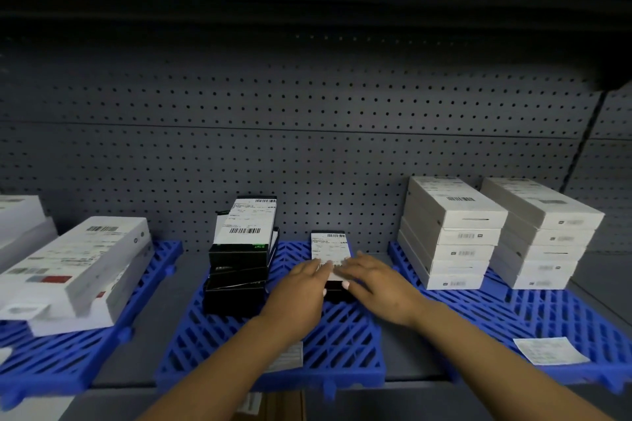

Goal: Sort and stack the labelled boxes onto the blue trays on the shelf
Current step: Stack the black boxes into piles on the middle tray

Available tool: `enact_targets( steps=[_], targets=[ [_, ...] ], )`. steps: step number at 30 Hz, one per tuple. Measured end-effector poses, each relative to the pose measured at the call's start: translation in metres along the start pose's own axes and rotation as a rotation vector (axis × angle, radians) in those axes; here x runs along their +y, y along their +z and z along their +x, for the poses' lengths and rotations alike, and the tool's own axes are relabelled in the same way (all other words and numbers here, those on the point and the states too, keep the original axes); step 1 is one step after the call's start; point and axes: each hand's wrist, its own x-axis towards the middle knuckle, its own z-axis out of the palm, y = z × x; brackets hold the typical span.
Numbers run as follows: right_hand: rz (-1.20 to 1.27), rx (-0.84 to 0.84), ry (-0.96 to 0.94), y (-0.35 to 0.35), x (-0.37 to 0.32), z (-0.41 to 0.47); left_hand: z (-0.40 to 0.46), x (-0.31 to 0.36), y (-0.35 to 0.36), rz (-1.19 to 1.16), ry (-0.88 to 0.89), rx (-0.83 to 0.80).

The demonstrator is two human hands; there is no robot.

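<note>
- Both hands reach into a grey shelf with a pegboard back. The left hand (301, 287) and right hand (379, 287) lie with fingers mostly straight on the near end of a small black labelled box (330, 251), so the grip of each is flat and pressing rather than curled round anything. The image is blurred at the fingertips, so whether the thumbs pinch the box edge cannot be told.
- The box lies flat on the middle blue tray (342, 345), toward its back, just right of a stack of black boxes (241, 263).
- Risk: that neighbouring stack looks uneven, its upper boxes skewed and a tall one leaning at the back. A sideways nudge from the left forearm or the box could likely topple it.
- Risk: the tray is an open lattice, so a box corner may catch in a slot and tip if it is slid rather than lifted.
- Risk: a loose paper label (285, 357) lies on the tray under the left forearm and could be swept off.
- The box itself is slim, black and rectangular, its top nearly covered by a white shipping label with barcodes at the far and near ends.
- Two neat stacks of white boxes (451, 236) fill the right tray (581, 318); larger white boxes (75, 267) sit on the left tray (51, 372).
</note>
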Motion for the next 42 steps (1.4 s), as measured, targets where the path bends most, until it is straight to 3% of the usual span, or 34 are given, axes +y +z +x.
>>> enact_targets(
  steps=[5,8,11,16,20,26,30,37,42],
  targets=[
    [0.103,0.119,-0.061,-0.02,-0.021,0.01,-0.034,0.015,-0.039,-0.057,0.167,0.228],
    [0.132,0.116,-0.095,-0.022,-0.039,0.018,-0.047,0.005,-0.064,-0.011,0.103,0.383],
    [0.094,0.093,-0.106,-0.017,-0.053,0.024,-0.051,-0.013,-0.078,0.226,0.004,0.504],
    [0.065,0.06,-0.106,-0.006,-0.062,0.031,-0.046,-0.025,-0.088,0.296,-0.4,0.179],
    [0.094,0.081,-0.091,-0.005,-0.062,0.031,-0.039,-0.03,-0.084,0.269,-0.481,0.118],
    [0.061,0.06,-0.09,-0.009,-0.05,0.016,-0.04,-0.031,-0.086,0.121,-0.448,0.259],
    [0.094,0.152,-0.086,-0.024,-0.042,0.002,-0.046,-0.019,-0.09,0.019,-0.302,0.363],
    [0.115,0.331,-0.018,-0.046,-0.004,-0.004,-0.047,0.003,-0.078,-0.292,-0.073,0.323],
    [0.078,0.293,0.026,-0.04,0.01,-0.01,-0.035,0.021,-0.064,-0.254,-0.085,0.353]
  ],
)
